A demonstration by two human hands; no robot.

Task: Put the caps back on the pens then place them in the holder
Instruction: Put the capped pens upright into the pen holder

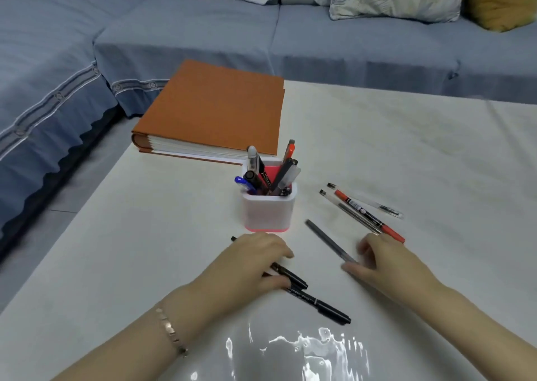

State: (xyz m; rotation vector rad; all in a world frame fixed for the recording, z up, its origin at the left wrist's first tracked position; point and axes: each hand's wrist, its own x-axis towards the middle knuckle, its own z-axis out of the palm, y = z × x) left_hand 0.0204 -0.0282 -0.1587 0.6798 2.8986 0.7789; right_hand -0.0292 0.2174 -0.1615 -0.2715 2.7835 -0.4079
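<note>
The left hand lies palm down with fingers curled round a black pen, gripping it against the tabletop near its near edge. The right hand has its thumb and blurred fingers either side of the near end of a grey pen; whether they pinch it cannot be told.

The tabletop is white and glossy, with a blue sofa beyond its far edge and an orange book at its far left corner.

The holder stands mid-table, just beyond the left hand. The black pen and a marker beside it run far-left to near-right, as do the grey pen and a red pen toward the right edge.
</note>
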